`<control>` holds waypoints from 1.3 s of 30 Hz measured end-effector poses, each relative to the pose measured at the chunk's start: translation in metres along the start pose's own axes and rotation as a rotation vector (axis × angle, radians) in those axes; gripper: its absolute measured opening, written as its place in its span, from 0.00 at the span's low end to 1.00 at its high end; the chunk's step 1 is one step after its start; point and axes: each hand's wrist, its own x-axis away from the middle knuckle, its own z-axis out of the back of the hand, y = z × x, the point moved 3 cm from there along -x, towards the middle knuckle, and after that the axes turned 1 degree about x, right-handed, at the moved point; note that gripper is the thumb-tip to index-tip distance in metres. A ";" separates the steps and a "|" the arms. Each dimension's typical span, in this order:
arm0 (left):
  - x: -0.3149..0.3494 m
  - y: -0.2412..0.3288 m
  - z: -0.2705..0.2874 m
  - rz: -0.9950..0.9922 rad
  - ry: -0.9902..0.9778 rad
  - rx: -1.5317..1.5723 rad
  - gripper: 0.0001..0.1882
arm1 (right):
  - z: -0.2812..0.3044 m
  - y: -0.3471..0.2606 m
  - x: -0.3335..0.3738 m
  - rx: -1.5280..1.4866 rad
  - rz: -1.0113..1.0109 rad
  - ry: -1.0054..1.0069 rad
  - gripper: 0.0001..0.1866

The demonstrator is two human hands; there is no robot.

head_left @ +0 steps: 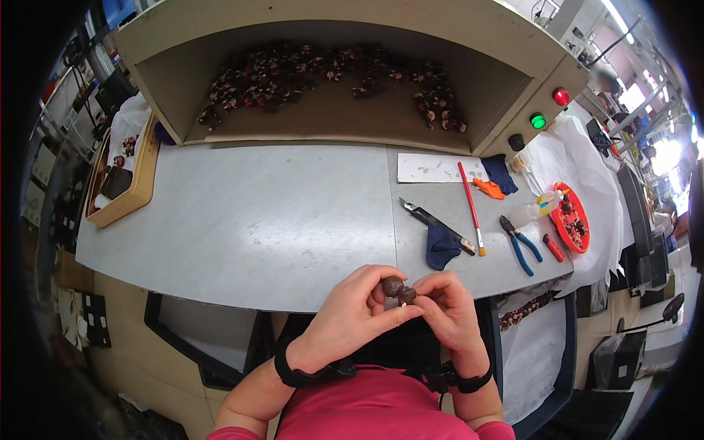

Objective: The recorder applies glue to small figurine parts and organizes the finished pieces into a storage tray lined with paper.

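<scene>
Left hand [353, 304] and right hand [452, 312] pinch a small brown piece [394, 287]; a slack grip could drop it.

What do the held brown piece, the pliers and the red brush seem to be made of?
The brown piece may be moulded plastic or resin: rounded, slightly shiny. The pliers seem metal at the dark head, with blue plastic or rubber grips, judging by their even colour. The red brush has a smooth, bright handle, probably painted wood or plastic; tan bristles, fibre unclear.
</scene>
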 end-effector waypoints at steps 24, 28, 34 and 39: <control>0.007 0.000 -0.008 -0.104 0.072 -0.070 0.21 | -0.005 -0.008 -0.007 -0.009 -0.142 0.000 0.20; 0.010 0.001 -0.002 -0.022 -0.030 0.150 0.20 | -0.005 -0.011 -0.009 -0.088 -0.124 0.002 0.18; 0.007 -0.001 0.000 -0.043 -0.015 0.212 0.15 | -0.004 -0.005 -0.008 -0.103 -0.110 -0.026 0.18; 0.006 -0.001 -0.001 -0.052 -0.014 0.215 0.15 | -0.004 -0.006 -0.008 -0.111 -0.108 -0.027 0.17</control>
